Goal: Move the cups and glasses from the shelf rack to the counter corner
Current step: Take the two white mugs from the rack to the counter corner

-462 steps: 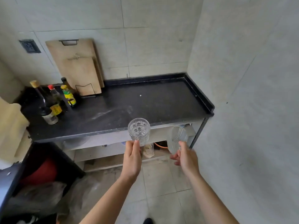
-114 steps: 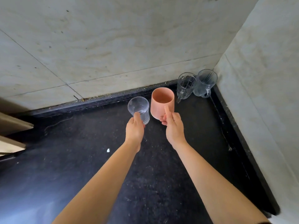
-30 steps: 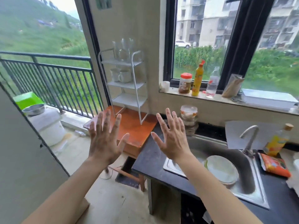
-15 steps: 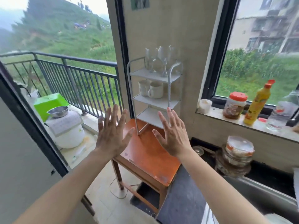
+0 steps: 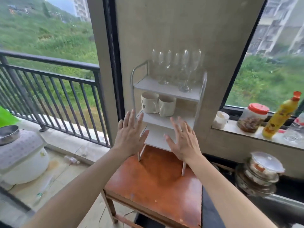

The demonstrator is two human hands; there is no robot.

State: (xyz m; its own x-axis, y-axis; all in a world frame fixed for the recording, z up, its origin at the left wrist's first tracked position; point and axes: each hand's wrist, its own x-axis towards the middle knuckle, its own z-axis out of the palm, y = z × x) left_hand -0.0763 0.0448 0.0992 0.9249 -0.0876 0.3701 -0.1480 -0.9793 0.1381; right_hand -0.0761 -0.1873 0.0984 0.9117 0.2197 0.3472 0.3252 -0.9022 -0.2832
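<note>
Shelf rack (image 5: 164,125), 3 tiers: 2 white mugs (image 5: 148,102) just beyond the spread, empty fingers of left hand (image 5: 130,137) and right hand (image 5: 184,142); stemmed glasses (image 5: 185,63) 1 tier higher, count blurred.

Your shelf rack (image 5: 148,85): white boards, matt, smooth; frame looks like pale metal tube, satin finish. Stem glasses (image 5: 186,66): clear glass, glossy. Mugs (image 5: 166,107): cream, prob. ceramic, glazed, slight sheen. Bench (image 5: 153,186) under your rack: red-brown wood, varnished, scuffed w/ pale chips nr front edge. Railing (image 5: 49,76): dark painted metal. Yellow bottle (image 5: 279,117): glossy plastic.
</note>
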